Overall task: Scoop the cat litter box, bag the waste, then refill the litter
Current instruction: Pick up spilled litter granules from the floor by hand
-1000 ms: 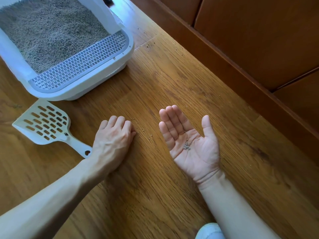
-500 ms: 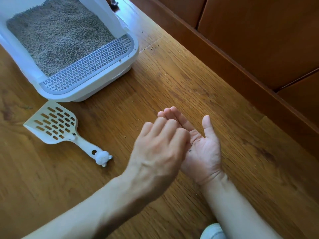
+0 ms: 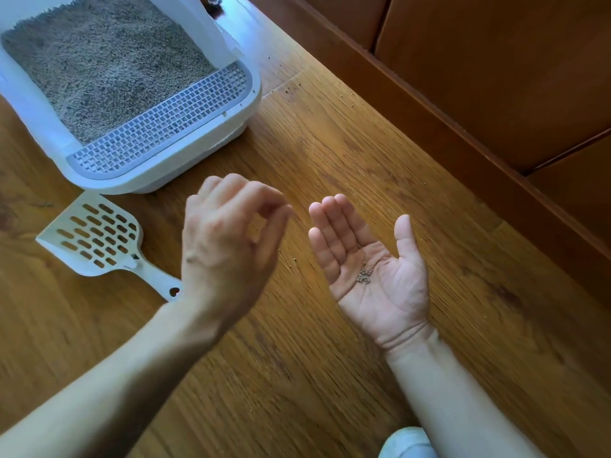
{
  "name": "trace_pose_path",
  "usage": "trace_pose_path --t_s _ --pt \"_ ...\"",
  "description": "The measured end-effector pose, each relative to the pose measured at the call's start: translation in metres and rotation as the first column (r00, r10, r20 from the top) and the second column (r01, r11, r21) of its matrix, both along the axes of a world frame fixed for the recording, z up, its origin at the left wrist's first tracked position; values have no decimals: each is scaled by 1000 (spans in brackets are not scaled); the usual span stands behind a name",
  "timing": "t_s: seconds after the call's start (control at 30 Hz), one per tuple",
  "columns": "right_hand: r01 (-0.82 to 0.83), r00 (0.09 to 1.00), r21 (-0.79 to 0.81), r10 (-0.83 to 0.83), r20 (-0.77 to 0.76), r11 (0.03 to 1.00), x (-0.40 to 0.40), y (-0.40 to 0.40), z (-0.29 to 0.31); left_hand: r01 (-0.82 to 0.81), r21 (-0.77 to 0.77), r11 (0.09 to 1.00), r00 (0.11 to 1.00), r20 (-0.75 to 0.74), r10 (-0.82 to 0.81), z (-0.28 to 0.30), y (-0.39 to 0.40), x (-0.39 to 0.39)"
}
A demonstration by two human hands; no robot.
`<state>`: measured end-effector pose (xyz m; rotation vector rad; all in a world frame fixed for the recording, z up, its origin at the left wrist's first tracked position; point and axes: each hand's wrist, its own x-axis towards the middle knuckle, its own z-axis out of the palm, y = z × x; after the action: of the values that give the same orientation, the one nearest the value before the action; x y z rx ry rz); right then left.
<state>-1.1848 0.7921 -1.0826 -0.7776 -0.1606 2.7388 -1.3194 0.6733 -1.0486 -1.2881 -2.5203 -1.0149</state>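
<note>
A white litter box (image 3: 198, 150) stands at the upper left, filled with grey litter (image 3: 99, 67), with a grid step (image 3: 165, 123) along its near edge. A white slotted scoop (image 3: 96, 236) lies flat on the wooden floor just in front of the box. My left hand (image 3: 228, 252) hovers above the floor beside the scoop's handle, blurred, its fingers loosely curled with nothing seen in them. My right hand (image 3: 380, 299) is held palm up to the right, fingers flat. A small heap of litter pellets (image 3: 364, 276) rests in that palm.
Stray pellets (image 3: 292, 259) dot the floor between my hands and near the box's right corner. A dark wooden cabinet base (image 3: 463, 104) runs diagonally along the right. A white object (image 3: 406, 444) shows at the bottom edge.
My left hand lifted off the floor, passed over my right palm, and has now drawn back to the left and up. My right hand stayed palm up.
</note>
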Motion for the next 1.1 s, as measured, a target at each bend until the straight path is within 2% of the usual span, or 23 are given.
trace_pose_path --t_s 0.13,0.27,0.4,0.57,0.7,0.8,0.9,1.1 --pt "-29 1000 -13 29 -3 1000 -1 0 -5 20 -299 954 998 70 1 -46 -18 -29" --pt "-43 998 -21 42 -39 999 0 -2 -7 106 -445 889 991 121 -58 -74 -34 -29" --pt "-47 998 -6 47 -40 999 0 -1 -11 91 -439 894 995 4 -100 -80 -30 -25" --pt "-49 995 -32 46 -87 998 1 1 -17 112 -406 907 993 8 -119 -92 -27 -29" --pt "-48 996 -23 47 -78 999 1 1 -18 145 -435 889 971 -110 -212 -87 -23 -33" --pt "-49 997 -22 48 -66 999 1 2 -19 194 -459 867 945 -148 -290 -87 -23 -37" --pt "-47 997 -24 45 -60 999 2 3 -18 191 -468 863 937 -176 -303 -90 -24 -36" --pt "-38 998 -25 36 -54 999 4 5 -18 122 -391 912 991 -8 -136 -86 -29 -31"
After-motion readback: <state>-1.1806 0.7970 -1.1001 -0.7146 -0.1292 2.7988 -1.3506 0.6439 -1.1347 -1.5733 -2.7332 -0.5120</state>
